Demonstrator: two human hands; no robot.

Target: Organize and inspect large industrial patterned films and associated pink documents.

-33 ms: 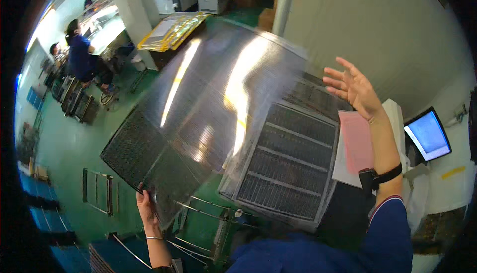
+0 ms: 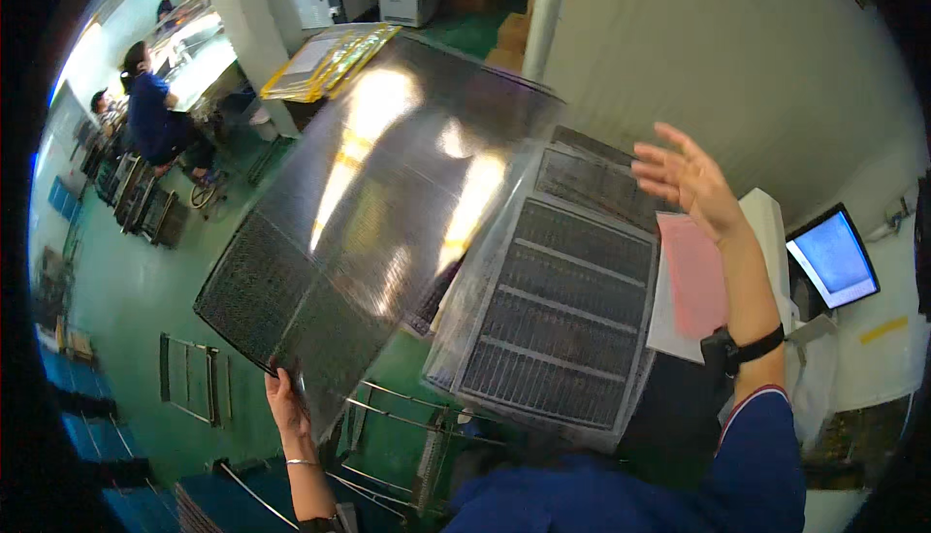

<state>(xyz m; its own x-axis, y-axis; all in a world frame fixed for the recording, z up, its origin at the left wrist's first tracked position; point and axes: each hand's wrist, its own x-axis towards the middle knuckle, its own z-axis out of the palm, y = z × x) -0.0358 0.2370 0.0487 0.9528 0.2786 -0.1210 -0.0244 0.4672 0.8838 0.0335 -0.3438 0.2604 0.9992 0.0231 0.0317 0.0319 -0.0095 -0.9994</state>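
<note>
A large, dark, glossy sheet (image 2: 388,193) with a fine pattern and bright reflections stretches across the middle, tilted. My left hand (image 2: 285,402) grips its lower-left edge between thumb and fingers. To the right, my right hand (image 2: 690,182) is raised with its fingers apart and nothing in it; it touches neither the sheet nor the stack. Below it lies a stack of dark patterned panels (image 2: 558,315) in clear film, the top one crossed by several pale bars. The raised sheet overlaps part of this stack's left side.
Pink paper (image 2: 690,271) lies on white sheets beside the stack. A monitor (image 2: 834,257) stands at the right by the wall. Yellow-edged sheets (image 2: 330,63) lie at the back left. Metal frames (image 2: 189,378) stand on the green floor. Several people sit or stand far left.
The sheet's far right corner has swung slightly left, baring more of the panels beneath. Its reflections have shifted. Both hands stay nearly in place.
</note>
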